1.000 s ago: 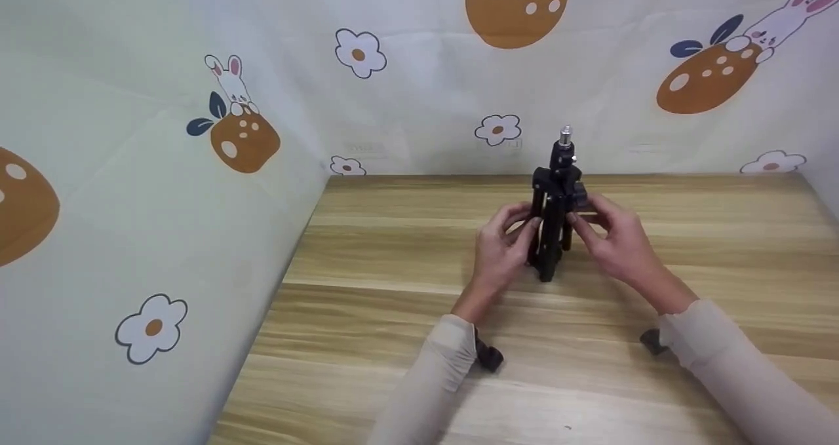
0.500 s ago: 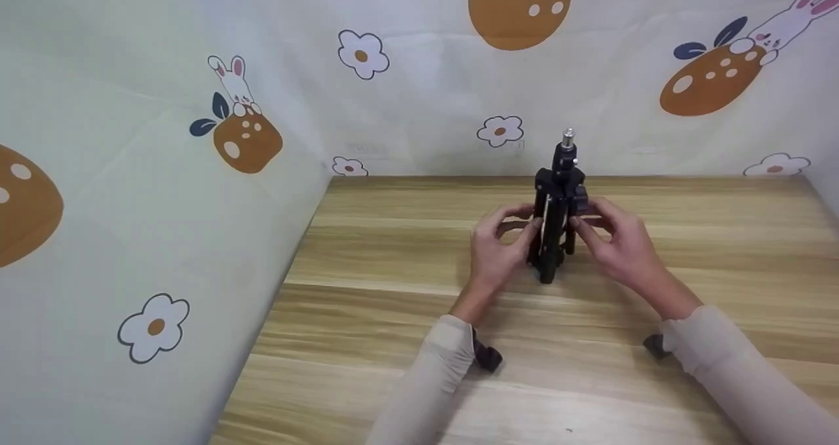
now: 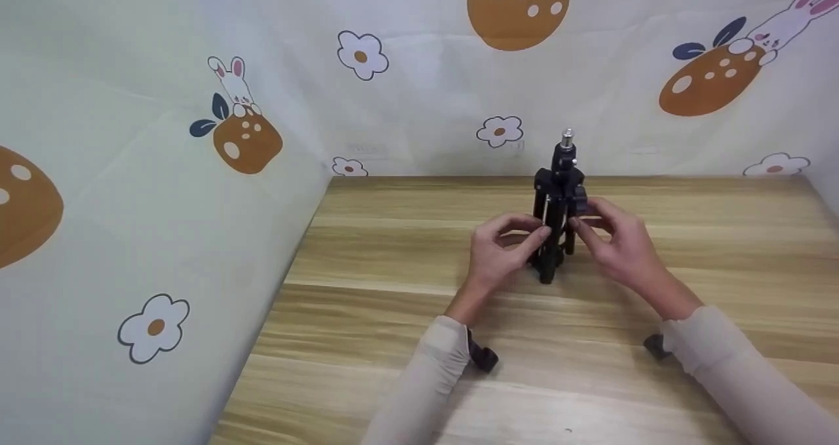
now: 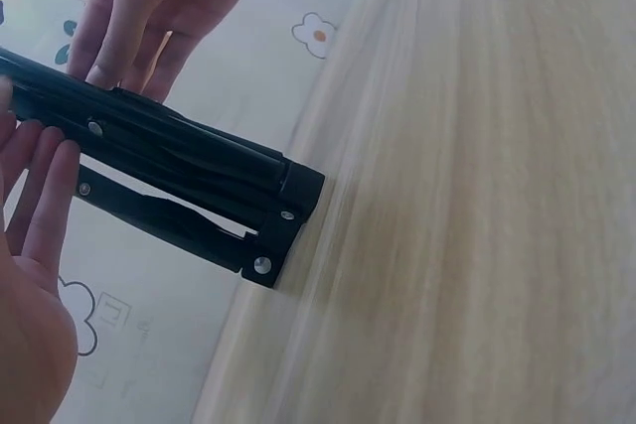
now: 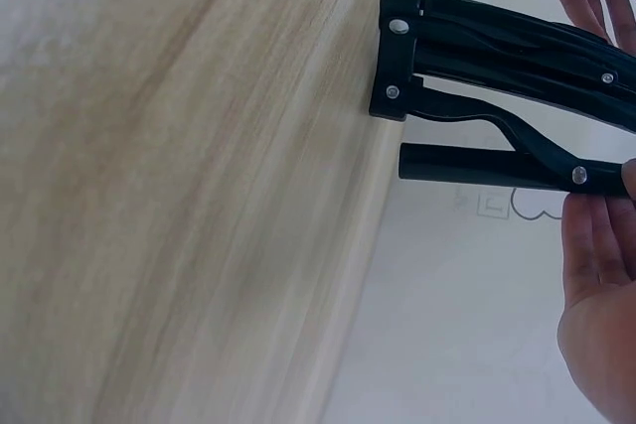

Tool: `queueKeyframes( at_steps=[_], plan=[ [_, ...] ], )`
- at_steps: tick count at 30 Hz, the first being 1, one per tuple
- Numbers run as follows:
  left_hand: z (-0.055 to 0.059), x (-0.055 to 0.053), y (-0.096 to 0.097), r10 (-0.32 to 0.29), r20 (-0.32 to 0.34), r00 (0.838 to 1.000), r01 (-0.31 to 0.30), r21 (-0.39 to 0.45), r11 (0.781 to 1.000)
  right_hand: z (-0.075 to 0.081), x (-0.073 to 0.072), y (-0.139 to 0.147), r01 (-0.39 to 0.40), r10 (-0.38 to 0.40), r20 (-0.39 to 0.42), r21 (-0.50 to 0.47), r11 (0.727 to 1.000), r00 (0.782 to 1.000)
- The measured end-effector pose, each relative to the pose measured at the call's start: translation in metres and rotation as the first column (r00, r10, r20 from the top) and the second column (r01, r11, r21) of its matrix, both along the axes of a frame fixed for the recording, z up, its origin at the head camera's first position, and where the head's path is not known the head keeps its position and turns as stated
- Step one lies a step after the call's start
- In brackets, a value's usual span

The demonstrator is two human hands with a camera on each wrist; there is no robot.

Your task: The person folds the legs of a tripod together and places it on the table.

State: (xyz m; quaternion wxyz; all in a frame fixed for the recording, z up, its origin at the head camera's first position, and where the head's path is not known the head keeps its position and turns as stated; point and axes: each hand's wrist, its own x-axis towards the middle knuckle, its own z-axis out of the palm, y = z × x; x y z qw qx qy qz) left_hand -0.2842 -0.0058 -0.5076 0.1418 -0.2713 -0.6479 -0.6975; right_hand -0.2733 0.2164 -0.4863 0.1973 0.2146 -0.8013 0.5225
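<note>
A black tripod stand (image 3: 554,202) with a silver screw tip stands upright on the wooden table, its legs mostly folded in. My left hand (image 3: 501,245) is at its left side, thumb and fingers pinching a leg. On the other side my right hand (image 3: 616,242) pinches the right leg below the black knob. In the right wrist view that leg (image 5: 477,164) is swung slightly out from the center column, its end off the table. The left wrist view has the stand's foot bracket (image 4: 288,220) resting on the wood; the left fingers (image 4: 50,186) touch a leg.
A patterned cloth wall (image 3: 419,91) rises behind the table (image 3: 367,340), and another (image 3: 151,235) bounds it on the left. Black wrist camera mounts (image 3: 484,356) hang under both sleeves.
My left hand's thumb and fingers have shifted slightly right, over the stand's left leg. My right hand keeps its pinch. The stand is nearly unmoved.
</note>
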Motion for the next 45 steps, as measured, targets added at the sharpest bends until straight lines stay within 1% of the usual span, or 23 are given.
queueKeyframes(
  at_steps=[5,11,18,27,37,45],
  plan=[
    [-0.0006,0.0008,0.0005,-0.021,-0.004,1.0,0.02,-0.036,0.999,-0.0008,-0.0004,-0.0004,0.0,0.0,-0.007,-0.005,1.0,1.0],
    [-0.0016,0.0009,0.0018,-0.041,-0.011,0.999,0.04,-0.052,0.998,-0.0016,-0.0001,0.0004,0.003,-0.003,0.0,-0.013,1.0,1.0],
    [-0.0036,0.0013,0.0022,-0.044,-0.038,0.998,0.041,-0.059,0.997,-0.0008,0.0003,0.001,0.008,-0.008,0.015,-0.006,1.0,1.0],
    [-0.005,0.002,0.003,-0.047,-0.052,0.998,0.044,-0.062,0.997,-0.0002,0.002,0.0,0.008,-0.008,0.039,0.003,1.0,0.999],
    [-0.005,0.0023,0.0042,-0.033,-0.053,0.998,0.029,-0.076,0.997,-0.0024,0.0019,0.0003,0.02,-0.02,0.042,0.016,1.0,0.999],
    [-0.0062,0.0023,0.0036,-0.011,-0.085,0.996,0.004,-0.09,0.996,-0.0019,0.002,-0.0009,0.014,-0.015,0.056,0.015,1.0,0.998]
  ],
)
